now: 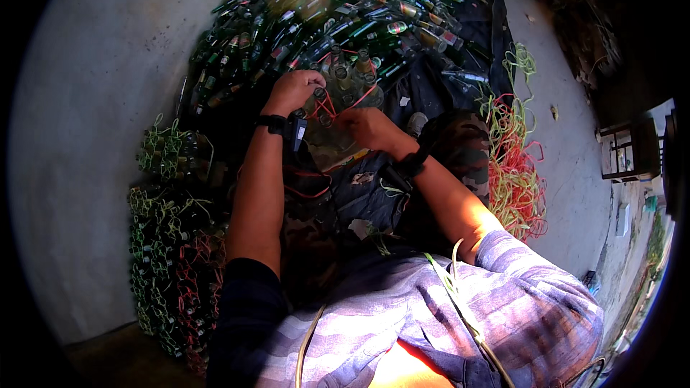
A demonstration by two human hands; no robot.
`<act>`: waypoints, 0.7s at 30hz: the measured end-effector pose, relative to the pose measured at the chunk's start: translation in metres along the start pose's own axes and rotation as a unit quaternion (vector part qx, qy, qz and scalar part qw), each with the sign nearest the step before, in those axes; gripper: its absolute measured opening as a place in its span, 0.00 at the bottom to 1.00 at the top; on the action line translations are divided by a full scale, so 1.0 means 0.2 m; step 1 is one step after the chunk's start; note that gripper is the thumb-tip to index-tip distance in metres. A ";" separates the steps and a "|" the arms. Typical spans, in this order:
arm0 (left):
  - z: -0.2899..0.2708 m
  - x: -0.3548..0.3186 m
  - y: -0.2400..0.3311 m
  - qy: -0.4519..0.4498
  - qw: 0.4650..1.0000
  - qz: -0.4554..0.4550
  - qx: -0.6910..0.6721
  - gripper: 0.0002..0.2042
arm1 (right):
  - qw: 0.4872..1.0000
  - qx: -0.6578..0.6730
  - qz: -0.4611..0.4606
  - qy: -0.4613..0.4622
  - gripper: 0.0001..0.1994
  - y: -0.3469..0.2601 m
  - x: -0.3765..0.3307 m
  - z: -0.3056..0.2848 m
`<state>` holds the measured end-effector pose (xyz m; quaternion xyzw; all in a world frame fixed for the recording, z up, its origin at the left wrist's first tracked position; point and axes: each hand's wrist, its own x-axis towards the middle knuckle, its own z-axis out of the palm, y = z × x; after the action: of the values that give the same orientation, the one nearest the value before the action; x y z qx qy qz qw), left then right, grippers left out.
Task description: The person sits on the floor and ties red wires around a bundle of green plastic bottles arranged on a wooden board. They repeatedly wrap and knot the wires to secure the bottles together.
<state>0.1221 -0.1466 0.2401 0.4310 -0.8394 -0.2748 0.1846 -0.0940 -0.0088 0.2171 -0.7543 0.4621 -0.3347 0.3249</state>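
A group of clear glass bottles (pixel 346 85) stands upright in front of me, necks up. Thin red cord (pixel 325 106) loops and crosses around the necks. My left hand (pixel 293 91) is at the left side of the group, its fingers closed in a pinch at the cord beside a neck. On the near right side, my right hand (pixel 370 129) is curled closed, and a taut stretch of cord runs from the far necks down to it. Its fingertips are dark and partly hidden.
A large heap of loose green bottles (pixel 287 29) lies beyond on a dark sheet (pixel 496 21). Bottles bound with green cord (pixel 154 244) and red cord stand at the left. Tangled red and green cord (pixel 517 187) lies to the right on the concrete floor (pixel 568 151).
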 end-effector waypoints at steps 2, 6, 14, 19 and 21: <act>0.00 0.00 0.01 -0.010 0.999 -0.005 -0.040 0.07 | 1.000 0.005 0.011 0.002 0.13 0.00 -0.01 0.01; -0.02 0.02 -0.01 -0.031 0.997 0.004 -0.066 0.07 | 1.000 0.010 -0.011 0.015 0.12 0.01 -0.02 0.05; 0.00 0.02 -0.03 -0.043 0.999 0.025 0.012 0.08 | 0.999 -0.029 0.034 0.002 0.09 -0.04 -0.03 0.02; -0.01 0.00 0.00 -0.033 0.998 0.032 0.033 0.09 | 0.999 -0.033 0.038 0.003 0.09 -0.04 -0.03 0.00; -0.01 -0.01 0.01 -0.040 0.998 0.024 0.030 0.09 | 0.998 -0.046 0.038 -0.012 0.09 -0.04 -0.03 -0.01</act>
<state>0.1228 -0.1452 0.2435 0.4042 -0.8643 -0.2621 0.1442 -0.0944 -0.0014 0.2237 -0.7540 0.5016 -0.2918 0.3079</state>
